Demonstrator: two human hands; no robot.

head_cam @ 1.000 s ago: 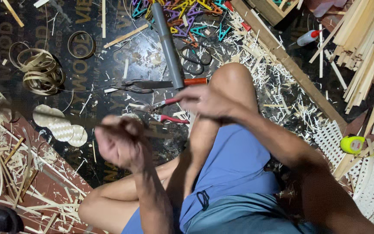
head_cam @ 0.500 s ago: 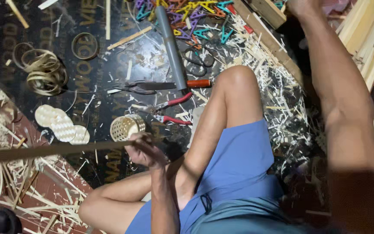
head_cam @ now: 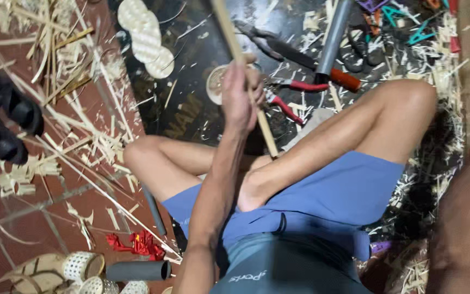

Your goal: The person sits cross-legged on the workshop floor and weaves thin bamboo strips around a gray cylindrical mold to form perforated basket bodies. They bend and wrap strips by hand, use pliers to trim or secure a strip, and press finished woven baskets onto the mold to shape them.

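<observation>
- At the far left, dark sandals (head_cam: 6,122) lie on the red tile floor (head_cam: 23,218) among loose bamboo slivers (head_cam: 55,60), well apart from the work.
- Bottom left, small woven baskets (head_cam: 82,267) sit beside a grey tube (head_cam: 137,270) and a red scrap (head_cam: 137,243).
- Upper left of centre, flat woven discs (head_cam: 147,37) rest on the dark mat (head_cam: 191,103).
- In the middle, the left hand (head_cam: 240,95) is clenched around a long bamboo strip (head_cam: 246,76), which runs from the top edge down to the bent knee.
- Just behind that hand sits a small round woven cup (head_cam: 215,84), partly hidden.
- To its right lie red-handled pliers (head_cam: 295,92), and further on a grey pipe (head_cam: 333,38) with an orange-handled tool (head_cam: 346,80).
- At the far right only a forearm shows; the right hand is out of view, so its grip cannot be told.
- Risks, as I judge them: the strip could slip through the fist and leave splinters, or its lower end could jab the bare leg (head_cam: 327,136) it nearly touches; a sideways swing could knock the cup or catch the pliers.
</observation>
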